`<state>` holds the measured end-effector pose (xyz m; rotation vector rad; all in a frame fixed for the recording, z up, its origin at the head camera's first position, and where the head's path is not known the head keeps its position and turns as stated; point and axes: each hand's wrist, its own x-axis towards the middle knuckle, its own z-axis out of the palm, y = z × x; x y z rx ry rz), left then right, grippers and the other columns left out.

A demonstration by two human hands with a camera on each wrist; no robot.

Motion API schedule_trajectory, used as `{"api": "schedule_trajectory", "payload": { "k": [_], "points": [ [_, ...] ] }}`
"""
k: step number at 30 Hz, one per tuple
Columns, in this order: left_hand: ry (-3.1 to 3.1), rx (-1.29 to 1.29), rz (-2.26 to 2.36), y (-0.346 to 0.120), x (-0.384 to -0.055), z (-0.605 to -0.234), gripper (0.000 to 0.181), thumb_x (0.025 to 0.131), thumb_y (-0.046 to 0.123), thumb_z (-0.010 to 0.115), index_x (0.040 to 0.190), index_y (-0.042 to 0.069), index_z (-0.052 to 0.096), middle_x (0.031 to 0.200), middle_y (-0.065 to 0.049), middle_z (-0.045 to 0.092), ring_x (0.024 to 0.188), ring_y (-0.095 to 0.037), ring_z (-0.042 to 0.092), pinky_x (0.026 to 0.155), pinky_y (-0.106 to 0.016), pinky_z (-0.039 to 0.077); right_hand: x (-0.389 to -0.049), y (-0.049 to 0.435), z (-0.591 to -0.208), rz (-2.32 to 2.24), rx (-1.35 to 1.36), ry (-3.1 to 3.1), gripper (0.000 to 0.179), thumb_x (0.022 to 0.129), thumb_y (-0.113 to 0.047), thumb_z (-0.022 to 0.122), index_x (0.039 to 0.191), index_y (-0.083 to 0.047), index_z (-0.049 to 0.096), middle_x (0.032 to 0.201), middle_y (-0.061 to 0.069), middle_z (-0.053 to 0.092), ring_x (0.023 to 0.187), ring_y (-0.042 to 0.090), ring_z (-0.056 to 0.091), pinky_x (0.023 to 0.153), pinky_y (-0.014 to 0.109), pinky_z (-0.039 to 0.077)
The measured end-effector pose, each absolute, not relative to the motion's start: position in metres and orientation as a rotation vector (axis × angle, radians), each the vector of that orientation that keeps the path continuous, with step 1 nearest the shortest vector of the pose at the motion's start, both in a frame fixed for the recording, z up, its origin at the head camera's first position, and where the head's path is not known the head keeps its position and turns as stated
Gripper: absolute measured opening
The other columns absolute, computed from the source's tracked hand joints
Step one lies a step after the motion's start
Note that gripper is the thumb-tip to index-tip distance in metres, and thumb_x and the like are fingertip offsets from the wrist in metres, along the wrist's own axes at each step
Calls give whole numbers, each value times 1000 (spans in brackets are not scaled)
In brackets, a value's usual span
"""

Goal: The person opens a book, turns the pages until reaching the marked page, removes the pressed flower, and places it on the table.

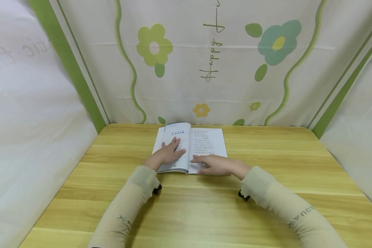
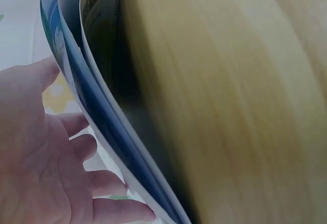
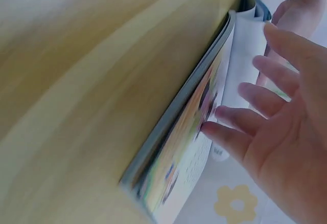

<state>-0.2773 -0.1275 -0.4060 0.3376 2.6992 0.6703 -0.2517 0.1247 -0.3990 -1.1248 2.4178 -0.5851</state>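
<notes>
An open book point(image 1: 209, 139) with printed pages lies near the far edge of the table. My left hand point(image 1: 168, 152) rests on its left page with the fingers spread. Over the lower part of the right page, my right hand point(image 1: 215, 164) stretches toward the spine, fingers extended. The left wrist view shows the left hand point(image 2: 46, 157) with its fingertips against the curved, lifted leaves point(image 2: 110, 119). In the right wrist view the right hand point(image 3: 276, 121) has loosely spread fingers beside a page with a coloured picture point(image 3: 179, 152); firm contact there is hard to tell.
The wooden table point(image 1: 192, 213) stretches below and to both sides of the book. A flower-printed curtain point(image 1: 179, 86) hangs right behind the far edge, and white cloth walls point(image 1: 34, 113) stand at the left and right. Dark wrist devices point(image 1: 157, 189) sit under both cuffs.
</notes>
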Motion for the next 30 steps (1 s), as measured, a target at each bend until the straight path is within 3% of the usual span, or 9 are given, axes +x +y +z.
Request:
{"api": "schedule_trajectory", "payload": {
  "k": [5,9,14,21,24,28,30],
  "points": [
    [2680,276,666,-127,-276,-405,84,104,58,47,166,15,12,171,-7,4,148,-58,-2,115,-73,11,-255,143,-401,-536,-1078,2398,62,99,-28,71,153,-8,48,165,14,29,151,34,28,121,50,25],
    [2666,279,675,-127,-275,-402,86,102,58,53,167,22,10,171,-11,4,147,-61,-2,115,-74,11,-257,156,-402,-540,-1015,2394,67,96,-26,75,153,-7,48,166,16,26,153,39,20,121,55,21],
    [2652,335,653,-128,-276,-402,79,103,55,53,167,29,13,170,-18,1,143,-66,-4,113,-76,6,-259,169,-400,-531,-987,2388,70,94,-19,78,155,-5,45,167,19,22,152,43,18,120,58,22],
    [2641,334,618,-133,-278,-403,76,104,54,52,166,28,16,169,-19,0,144,-65,-5,114,-75,3,-262,179,-399,-534,-945,2388,73,90,-11,80,155,-6,45,168,20,18,152,44,17,120,58,22],
    [2635,340,601,-134,-279,-404,76,104,55,51,166,27,16,169,-19,0,145,-63,-5,115,-73,1,-262,182,-397,-515,-934,2398,74,90,-11,79,155,-7,45,168,20,17,150,41,26,117,53,30],
    [2634,344,594,-135,-279,-405,77,104,55,51,166,27,16,169,-20,1,144,-64,-4,115,-74,3,-263,185,-394,-481,-914,2403,73,91,-15,79,156,-10,45,168,20,18,138,33,46,103,44,40],
    [2634,345,590,-135,-279,-405,77,104,56,51,166,27,16,169,-20,1,144,-64,-3,115,-74,4,-264,187,-392,-475,-904,2395,71,92,-17,79,155,-11,47,167,21,19,108,23,61,90,38,45]
  ]
}}
